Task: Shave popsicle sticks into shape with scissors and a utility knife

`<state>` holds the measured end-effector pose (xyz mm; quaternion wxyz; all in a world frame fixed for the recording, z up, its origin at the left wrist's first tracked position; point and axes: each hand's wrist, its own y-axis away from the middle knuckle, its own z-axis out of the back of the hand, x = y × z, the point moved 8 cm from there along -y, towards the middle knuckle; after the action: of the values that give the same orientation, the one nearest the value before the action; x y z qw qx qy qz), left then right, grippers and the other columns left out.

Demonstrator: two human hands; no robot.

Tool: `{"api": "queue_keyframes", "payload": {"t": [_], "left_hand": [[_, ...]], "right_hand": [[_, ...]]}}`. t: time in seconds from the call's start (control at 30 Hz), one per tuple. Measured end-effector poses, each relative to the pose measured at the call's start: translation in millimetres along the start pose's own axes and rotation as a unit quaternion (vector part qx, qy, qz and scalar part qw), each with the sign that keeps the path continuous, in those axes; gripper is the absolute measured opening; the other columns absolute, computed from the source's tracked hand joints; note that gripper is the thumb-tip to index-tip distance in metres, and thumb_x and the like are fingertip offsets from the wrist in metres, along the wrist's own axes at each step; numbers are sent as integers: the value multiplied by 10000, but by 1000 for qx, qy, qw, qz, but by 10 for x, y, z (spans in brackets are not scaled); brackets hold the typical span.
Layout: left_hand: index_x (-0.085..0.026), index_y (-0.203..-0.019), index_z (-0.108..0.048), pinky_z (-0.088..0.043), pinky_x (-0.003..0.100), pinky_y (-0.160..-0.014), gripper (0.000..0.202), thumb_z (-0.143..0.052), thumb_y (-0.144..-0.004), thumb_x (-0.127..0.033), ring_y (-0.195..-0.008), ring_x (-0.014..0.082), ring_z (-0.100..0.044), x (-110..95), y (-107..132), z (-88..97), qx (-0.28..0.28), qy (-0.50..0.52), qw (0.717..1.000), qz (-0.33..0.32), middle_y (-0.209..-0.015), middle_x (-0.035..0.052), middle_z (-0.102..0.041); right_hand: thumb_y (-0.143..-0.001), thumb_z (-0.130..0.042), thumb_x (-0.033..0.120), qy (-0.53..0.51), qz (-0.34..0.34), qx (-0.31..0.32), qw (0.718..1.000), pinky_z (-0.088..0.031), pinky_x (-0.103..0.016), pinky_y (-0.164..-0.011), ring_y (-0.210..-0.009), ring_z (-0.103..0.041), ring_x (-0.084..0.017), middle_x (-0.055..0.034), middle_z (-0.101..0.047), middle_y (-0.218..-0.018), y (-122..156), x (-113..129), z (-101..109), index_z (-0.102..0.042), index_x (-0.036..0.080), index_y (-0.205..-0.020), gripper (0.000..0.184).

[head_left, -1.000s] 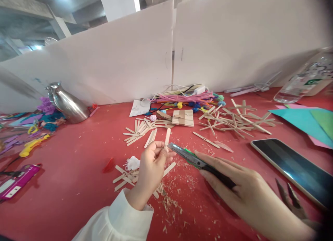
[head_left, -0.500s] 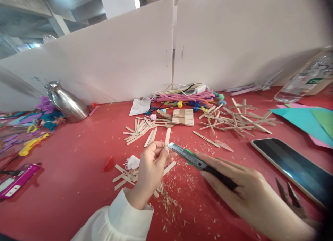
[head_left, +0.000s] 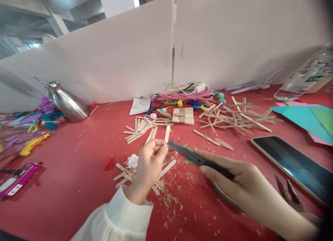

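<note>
Between the thumb and fingers of my left hand (head_left: 151, 164), a wooden craft stick (head_left: 167, 132) stands nearly upright. My right hand (head_left: 241, 183) is wrapped round a utility knife (head_left: 191, 155) with a black and green body. Its blade points left, and the tip meets the stick just above my left thumb; whether it bites into the wood I cannot tell. Below both hands, wood shavings (head_left: 170, 199) litter the red table. Several loose craft sticks (head_left: 125, 176) lie crossed beside my left wrist, partly hidden by it, near a crumpled white piece (head_left: 132, 161).
Behind my hands lie a bundle of craft sticks (head_left: 182, 116), a loose stick pile (head_left: 236, 117) and pink pipe cleaners (head_left: 184, 96). At right are a phone (head_left: 291, 168), pliers (head_left: 290, 194) and a water bottle (head_left: 299, 81). A metal jug (head_left: 69, 102) and a purple power strip (head_left: 19, 180) stand left.
The knife has turned in my right hand, so its blade now looks darker and lies flatter. My left hand and its stick have shifted very slightly left and up.
</note>
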<state>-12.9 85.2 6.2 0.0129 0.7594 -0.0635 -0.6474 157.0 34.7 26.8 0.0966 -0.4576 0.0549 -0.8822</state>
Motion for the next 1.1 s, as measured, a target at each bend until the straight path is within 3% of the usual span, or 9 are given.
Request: {"api": "queue_keyframes", "payload": {"t": [0.13, 0.23, 0.33, 0.43, 0.5, 0.63, 0.87, 0.97, 1.1], "left_hand": [[-149, -795, -520, -533, 283, -658, 181, -637, -724, -268, -679, 182, -687, 7, -13, 12, 3, 2, 1000, -9, -696, 32, -675], [-148, -784, -521, -536, 296, -671, 161, -629, -722, -250, -686, 186, -688, 5, -16, 1, 6, 5, 1000, -8, -692, 26, -671], [-143, -777, -521, -539, 288, -650, 146, -623, -712, -225, -668, 180, -687, 3, -23, -5, 4, 16, 1000, 6, -686, 24, -667], [-137, -763, -527, -539, 286, -631, 142, -626, -709, -223, -665, 187, -687, 2, -30, -14, 15, 13, 1000, 23, -663, 34, -665], [-134, -757, -534, -541, 290, -637, 138, -625, -721, -232, -672, 191, -687, -2, -30, -10, 20, -7, 999, 24, -661, 45, -668], [-137, -787, -531, -540, 263, -641, 119, -604, -755, -225, -687, 175, -689, -26, -20, 13, 7, -49, 999, -5, -701, 45, -674], [-133, -806, -520, -540, 247, -620, 164, -622, -736, -239, -674, 170, -688, 4, 7, 7, -10, -31, 999, 2, -683, 19, -649], [-134, -798, -522, -548, 279, -623, 182, -643, -707, -235, -650, 176, -684, 9, -2, 10, -8, 6, 1000, 8, -661, 5, -636], [-138, -791, -536, -554, 318, -665, 176, -651, -695, -231, -650, 176, -681, 28, -21, 7, 4, 39, 999, 11, -666, 4, -637]], "right_hand": [[-815, -497, 469, -102, -67, 39, 992, -304, -180, -312, -363, -352, -64, 65, -447, -452, 0, -133, -83, -596, 205, -1202, 479], [-806, -503, 495, -149, -125, 50, 980, -195, -176, -293, -324, -246, -50, 103, -275, -403, 17, -208, -122, -566, 171, -1236, 541], [-804, -501, 479, -123, -106, 37, 986, -295, -179, -296, -327, -370, -72, 75, -388, -395, -7, -162, -76, -610, 192, -1185, 489], [-812, -505, 403, -46, -5, 7, 999, -530, -237, -539, -670, -652, -164, -35, -695, -716, -41, -15, 8, -646, 225, -1130, 391], [-824, -495, 354, 4, 44, -10, 999, -550, -263, -687, -888, -659, -196, -60, -713, -959, -33, 45, 33, -637, 233, -1138, 366], [-833, -472, 338, 79, 75, -48, 993, -561, -262, -654, -812, -684, -189, -86, -713, -966, 16, 73, 48, -653, 192, -1094, 349], [-835, -472, 395, 29, 13, -1, 1000, -542, -252, -640, -816, -665, -179, -61, -716, -946, -2, 10, -2, -645, 211, -1125, 385], [-820, -488, 451, -26, -34, 23, 999, -496, -232, -539, -632, -612, -139, -30, -696, -758, -20, -72, -26, -639, 215, -1143, 428], [-793, -485, 531, -111, -124, 76, 983, -259, -190, -340, -365, -317, -62, 74, -384, -427, -23, -232, -130, -547, 168, -1258, 593]]}}
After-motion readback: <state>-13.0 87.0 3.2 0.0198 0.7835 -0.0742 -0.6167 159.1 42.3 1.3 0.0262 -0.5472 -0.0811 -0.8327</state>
